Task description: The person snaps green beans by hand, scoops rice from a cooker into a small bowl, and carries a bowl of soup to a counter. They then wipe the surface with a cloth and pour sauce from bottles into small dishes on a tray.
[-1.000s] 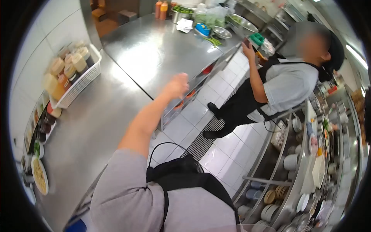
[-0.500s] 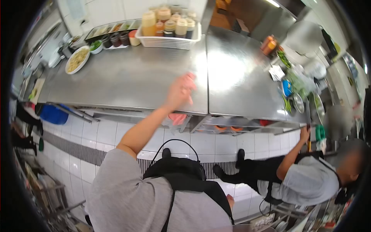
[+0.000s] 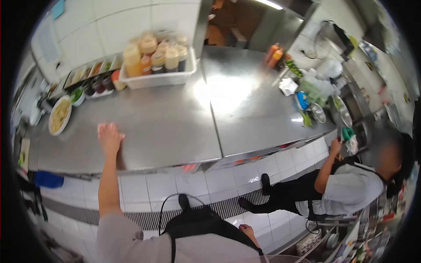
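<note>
My left hand (image 3: pixel 111 141) is stretched out over the steel counter (image 3: pixel 162 127), pressed down near its left part. A pink cloth (image 3: pixel 105 127) shows under and beyond the fingers, against the counter top. A white oval dish (image 3: pixel 60 115) of pale chopped or noodle-like food stands to the left of that hand. My right hand (image 3: pixel 248 231) hangs low by my right side, beside the black apron (image 3: pixel 197 232). Its fingers look curled, but they are small and partly hidden, and I cannot make out anything in them.
A white basket (image 3: pixel 160 80) of sauce bottles stands at the back wall, beside a tray of toppings (image 3: pixel 94 71) and small jars. Bags, bowls and greens (image 3: pixel 318 90) crowd the right end. A co-worker (image 3: pixel 346 184) stands at right, one hand near the counter edge.
My left hand has moved left across the counter with the pink cloth. The view has shifted, and more of my right hand shows at my side.
</note>
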{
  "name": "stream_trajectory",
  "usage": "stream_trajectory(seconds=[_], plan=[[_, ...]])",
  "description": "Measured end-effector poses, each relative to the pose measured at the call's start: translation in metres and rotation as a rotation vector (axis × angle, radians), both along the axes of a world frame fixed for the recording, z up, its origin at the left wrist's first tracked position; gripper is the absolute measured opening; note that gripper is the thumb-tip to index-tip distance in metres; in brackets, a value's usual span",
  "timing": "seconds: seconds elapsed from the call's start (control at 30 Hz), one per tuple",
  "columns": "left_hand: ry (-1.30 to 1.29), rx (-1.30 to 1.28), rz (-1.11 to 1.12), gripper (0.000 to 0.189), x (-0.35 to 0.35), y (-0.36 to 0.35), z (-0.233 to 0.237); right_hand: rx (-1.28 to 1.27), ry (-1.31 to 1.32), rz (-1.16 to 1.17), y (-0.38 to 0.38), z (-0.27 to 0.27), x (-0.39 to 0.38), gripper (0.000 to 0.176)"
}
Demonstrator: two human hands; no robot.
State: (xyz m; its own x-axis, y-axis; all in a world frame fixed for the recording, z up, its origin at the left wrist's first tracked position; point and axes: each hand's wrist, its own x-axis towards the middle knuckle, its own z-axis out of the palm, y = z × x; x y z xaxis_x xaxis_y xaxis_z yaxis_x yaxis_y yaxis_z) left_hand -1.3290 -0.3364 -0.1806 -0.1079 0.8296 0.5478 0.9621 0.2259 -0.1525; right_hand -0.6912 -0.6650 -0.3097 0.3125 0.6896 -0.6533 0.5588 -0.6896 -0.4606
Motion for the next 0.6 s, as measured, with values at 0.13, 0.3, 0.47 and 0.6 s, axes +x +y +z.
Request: stream_trajectory(seconds=[0.13,0.3,0.47,0.6], plan=[[-0.291,-0.042,-0.044,0.036,0.045,-0.003,-0.009,0.142,-0.157,0.150,0.031,-0.015,-0.005,0.034],[-0.947,-0.137,-0.360,0.036,0.169,-0.024,0.036,0.719,-0.185,0.379,0.145,0.057,-0.062,0.036],[-2.020,-0.463,-1.102,0.035,0.334,-0.056,0.014,1.097,-0.526,0.790,0.198,0.203,-0.147,0.050],[-2.259,-0.237,-0.748,0.026,0.437,-0.116,0.091,0.612,-0.532,1.027,0.180,0.195,-0.118,0.056]])
